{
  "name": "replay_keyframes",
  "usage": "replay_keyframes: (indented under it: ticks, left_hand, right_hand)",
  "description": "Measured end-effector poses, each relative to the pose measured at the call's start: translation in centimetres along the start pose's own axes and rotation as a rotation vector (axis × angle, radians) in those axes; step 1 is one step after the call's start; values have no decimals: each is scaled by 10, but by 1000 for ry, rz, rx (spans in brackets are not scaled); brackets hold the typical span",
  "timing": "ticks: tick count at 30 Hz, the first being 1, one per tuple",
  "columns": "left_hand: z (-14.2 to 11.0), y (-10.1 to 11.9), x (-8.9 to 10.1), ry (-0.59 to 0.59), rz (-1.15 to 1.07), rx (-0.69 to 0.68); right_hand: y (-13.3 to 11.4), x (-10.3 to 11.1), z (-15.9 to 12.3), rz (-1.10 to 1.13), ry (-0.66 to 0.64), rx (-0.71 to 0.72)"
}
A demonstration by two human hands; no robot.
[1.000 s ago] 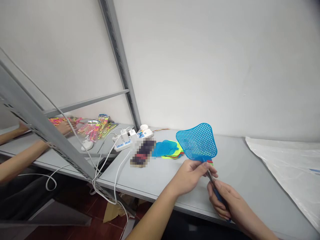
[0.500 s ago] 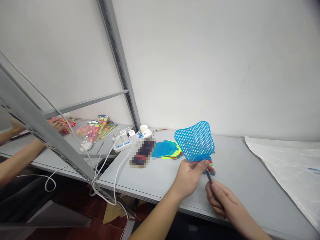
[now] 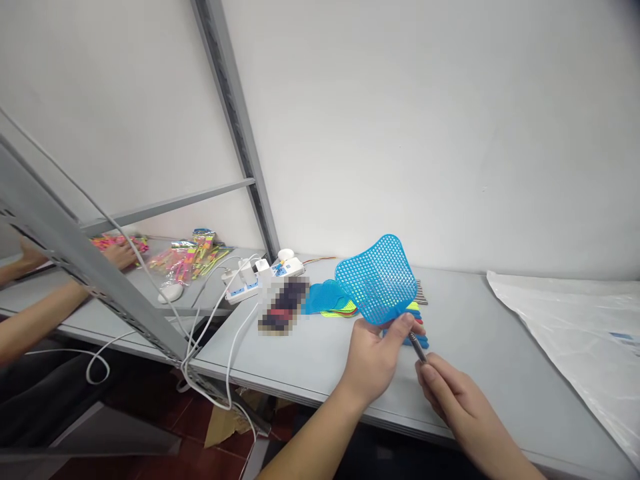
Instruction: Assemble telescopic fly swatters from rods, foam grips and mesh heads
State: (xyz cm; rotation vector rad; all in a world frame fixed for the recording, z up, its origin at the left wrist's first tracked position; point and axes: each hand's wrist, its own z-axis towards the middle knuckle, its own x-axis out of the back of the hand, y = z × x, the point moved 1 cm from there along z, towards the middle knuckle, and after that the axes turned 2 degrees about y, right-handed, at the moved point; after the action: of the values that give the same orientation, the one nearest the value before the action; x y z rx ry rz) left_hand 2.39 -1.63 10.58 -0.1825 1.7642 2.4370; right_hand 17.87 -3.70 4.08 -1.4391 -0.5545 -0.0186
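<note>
My left hand (image 3: 373, 360) pinches the base of a blue mesh fly swatter head (image 3: 377, 280), which is tilted up above the table. Closed round the lower part of a thin metal rod (image 3: 418, 348) is my right hand (image 3: 456, 395); the rod's upper end meets the base of the swatter head at my left thumb. Whether the two are joined is hidden by my fingers. Behind the raised head lies a pile of blue, yellow and red swatter heads (image 3: 327, 297). Coloured handle-like pieces (image 3: 421, 339) and several metal rods (image 3: 423, 293) lie partly covered beyond my hands.
A pixelated dark object (image 3: 285, 307) lies left of the pile, near a white power strip (image 3: 245, 290) with trailing cables. A metal shelf post (image 3: 100, 267) stands at left. Beyond it, another person's hand (image 3: 120, 255) is among colourful bagged items (image 3: 187, 260). White plastic sheeting (image 3: 565, 327) covers the right side.
The blue swatter head has shifted a little left and up, tilting differently. My right hand has moved slightly right along with the rod. More metal rods now show behind the head.
</note>
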Motion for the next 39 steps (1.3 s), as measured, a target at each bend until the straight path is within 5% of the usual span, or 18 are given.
replay_keyframes:
  ticks: [11,29,39]
  left_hand:
    - [-3,5,0,62,-6,-22]
    - [-2,-22,-10,-195,-113,178]
    - [8,-6,11,3,-215,60]
  right_hand:
    - [-21,9,-12,-187,65,89]
    - [-33,20,-3,5,31,26]
    - [-45,19,1,-127,7,130]
